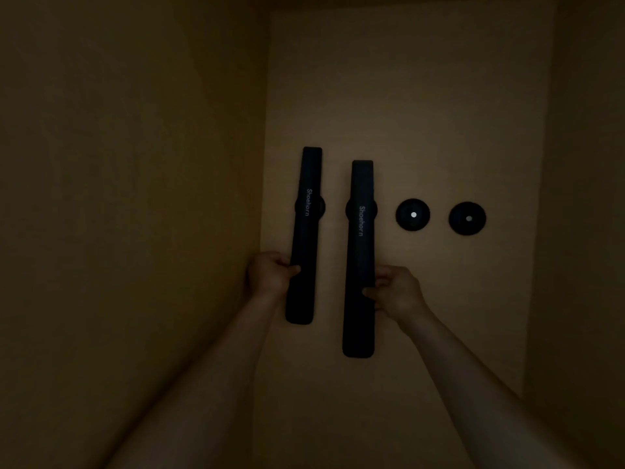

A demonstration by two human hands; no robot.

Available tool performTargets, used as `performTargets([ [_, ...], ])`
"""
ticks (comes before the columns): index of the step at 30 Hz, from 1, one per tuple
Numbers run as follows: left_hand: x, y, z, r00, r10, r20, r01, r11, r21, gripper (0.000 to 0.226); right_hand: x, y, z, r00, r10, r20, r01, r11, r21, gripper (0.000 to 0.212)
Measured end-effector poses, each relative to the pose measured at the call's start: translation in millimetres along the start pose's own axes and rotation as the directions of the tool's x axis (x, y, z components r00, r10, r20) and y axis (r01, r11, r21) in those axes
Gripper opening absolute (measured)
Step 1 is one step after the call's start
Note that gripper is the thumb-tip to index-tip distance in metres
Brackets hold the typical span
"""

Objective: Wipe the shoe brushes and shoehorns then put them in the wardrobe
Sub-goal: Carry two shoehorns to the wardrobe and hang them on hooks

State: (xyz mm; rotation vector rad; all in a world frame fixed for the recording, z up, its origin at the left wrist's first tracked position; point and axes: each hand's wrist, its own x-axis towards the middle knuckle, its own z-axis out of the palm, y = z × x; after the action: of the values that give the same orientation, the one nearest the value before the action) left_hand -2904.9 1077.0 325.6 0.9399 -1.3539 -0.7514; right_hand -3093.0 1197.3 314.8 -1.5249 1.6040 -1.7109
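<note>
The putting-away step is in hand: inside the dim wardrobe, two black shoehorns stand upright against the back panel (422,96), each laid over a round black mount. The left hand (270,274) grips the left shoehorn (306,231) low on its shaft, fingers curled round its edge with the thumb across the front; the right hand (394,292) pinches the right shoehorn (360,258) from its 3 o'clock side, fingers pressed together on the edge. Both seem seated, so the next move likely calls for letting go gently and checking they hang true. At 3 o'clock from the shoehorns, two bare mounts, the nearer (413,214) and the farther (467,218), probably await the brushes, which are not in view. The tan side wall (135,198) closes in at 9 o'clock.
</note>
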Motion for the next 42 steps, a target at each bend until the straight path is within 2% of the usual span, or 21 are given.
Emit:
performTargets([
  [10, -2.6, 1.4, 2.4, 1.0, 0.019, 0.0, -0.019, 0.999, -0.028, 0.033, 30.3, -19.4, -0.7, 0.998, -0.022, -0.065, 0.013, 0.991, -0.131, 0.031],
  [16, -1.9, 0.6, 2.3, 1.0, 0.028, -0.007, -0.028, 0.999, -0.038, 0.032, 36.3, -13.6, 3.6, 0.988, -0.028, -0.149, 0.002, 0.985, -0.174, 0.016],
  [20, -2.9, 1.7, 3.1, 0.999, 0.04, -0.014, -0.041, 0.999, -0.028, 0.032, 33.4, -13.3, 4.7, 0.969, -0.141, -0.203, 0.052, 0.919, -0.391, 0.006],
  [25, -4.0, 6.4, 3.2, 0.997, 0.077, -0.031, -0.078, 0.997, -0.025, 0.03, 29.5, -14.5, 1.8, 0.972, -0.115, -0.206, 0.001, 0.877, -0.481, 0.005],
  [31, -5.5, 8.2, 3.8, 0.997, 0.07, -0.025, -0.071, 0.997, -0.043, 0.031, 30.4, -13.3, -0.3, 0.969, -0.112, -0.221, -0.004, 0.885, -0.466, 0.007],
  [36, -6.1, 9.1, 7.1, 0.997, 0.071, -0.01, -0.071, 0.997, -0.03, 0.019, 30.5, -11.2, -0.3, 0.964, -0.119, -0.24, -0.002, 0.893, -0.449, 0.009],
  [42, -6.3, 8.1, 5.5, 0.997, 0.074, -0.004, -0.074, 0.997, -0.024, 0.036, 31.6, -10.6, -0.2, 0.962, -0.101, -0.254, -0.022, 0.897, -0.441, 0.021],
])
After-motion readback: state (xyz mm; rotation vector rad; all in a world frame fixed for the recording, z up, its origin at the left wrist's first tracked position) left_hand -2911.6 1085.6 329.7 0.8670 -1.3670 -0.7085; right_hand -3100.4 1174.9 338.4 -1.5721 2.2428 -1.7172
